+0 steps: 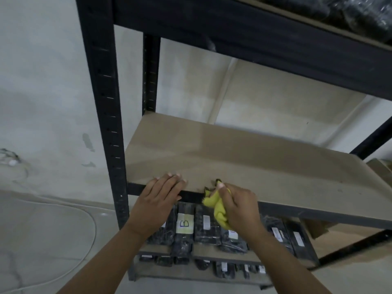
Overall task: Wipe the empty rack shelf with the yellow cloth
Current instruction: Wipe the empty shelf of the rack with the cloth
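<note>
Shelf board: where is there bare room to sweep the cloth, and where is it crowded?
The shelf board is bare behind both hands, from the left posts to its right end. Crowded: the front edge, where the left hand rests and the right hand grips the yellow cloth.

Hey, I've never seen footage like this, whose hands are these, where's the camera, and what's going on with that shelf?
There is no machine here. A person wears one camera on the head, looking forward and down, so you see their own two arms reaching out. The left hand rests flat, fingers straight, on the front edge of a bare brown shelf in a black metal rack. The right hand grips a crumpled yellow cloth at that same front edge, ready for wiping. Nothing lies on this shelf. The shelf below holds dark wrapped packs with white labels.
</note>
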